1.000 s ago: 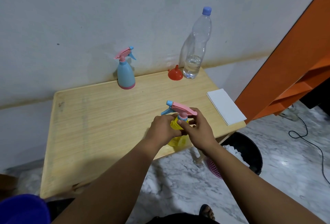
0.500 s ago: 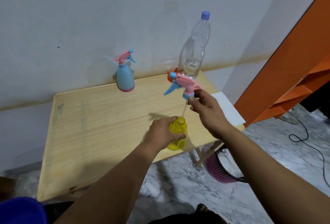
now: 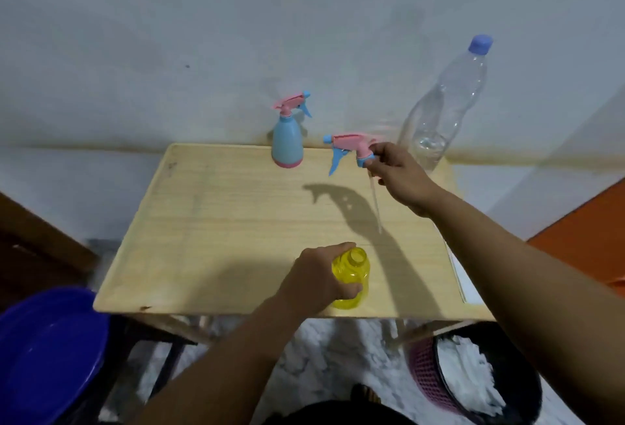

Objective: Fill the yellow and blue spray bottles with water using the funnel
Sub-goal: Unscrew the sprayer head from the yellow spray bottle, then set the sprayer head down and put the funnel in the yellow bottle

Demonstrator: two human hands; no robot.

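The right hand (image 3: 399,177) has carried the pink spray head (image 3: 351,147) farther from the yellow bottle (image 3: 351,277), its dip tube now fully out and hanging over the wooden table (image 3: 220,221). The hands are well apart: the right pinches the spray head's collar, the left hand (image 3: 318,279) grips the open-necked yellow bottle near the table's front edge. At the back stand the water bottle (image 3: 446,103) and the blue spray bottle (image 3: 287,143), against a pale wall (image 3: 203,35).
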